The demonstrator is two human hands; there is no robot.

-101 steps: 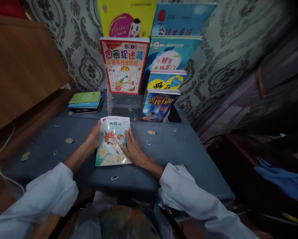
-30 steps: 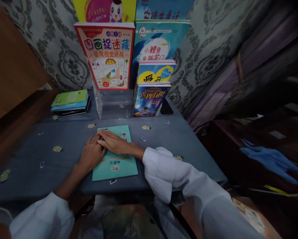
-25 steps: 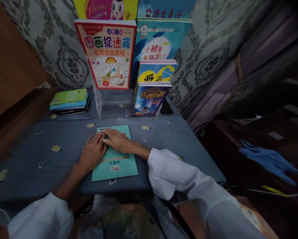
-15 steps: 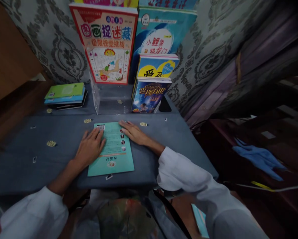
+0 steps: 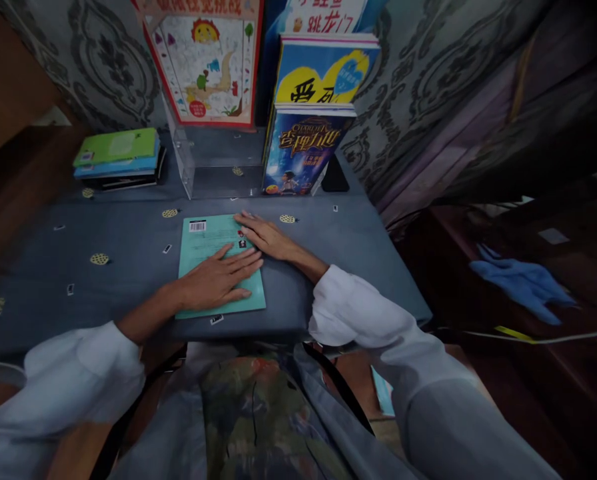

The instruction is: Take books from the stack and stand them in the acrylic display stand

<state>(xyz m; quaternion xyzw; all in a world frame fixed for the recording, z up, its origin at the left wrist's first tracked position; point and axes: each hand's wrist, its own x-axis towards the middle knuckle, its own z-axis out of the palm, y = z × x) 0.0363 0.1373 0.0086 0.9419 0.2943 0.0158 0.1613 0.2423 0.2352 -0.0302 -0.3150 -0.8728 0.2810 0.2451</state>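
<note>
A thin teal book (image 5: pixel 211 230) lies flat on the cloth-covered table (image 5: pixel 128 293), its barcode at the far left corner. Across its middle rests my left hand (image 5: pixel 218 279), fingers stretched out to the right and covering much of the printed text. My right hand (image 5: pixel 266 237) lies at the far right corner of the book, fingers extended over its edge. Neither hand grips anything. Behind the book stands a clear plastic rack (image 5: pixel 223 183) with several upright books, among them a dark blue one (image 5: pixel 301 150) and a red-bordered one (image 5: pixel 206 67).
A small stack of books (image 5: pixel 118 153) with a green one on top sits at the back left. A black phone-like object (image 5: pixel 335 175) lies by the rack's right side. Right of the table, a blue cloth (image 5: pixel 523 283) lies on a dark red surface.
My left hand has slid right across the book and turned, its fingers now pointing right. The right hand stays near the far right corner. The view has tilted downward.
</note>
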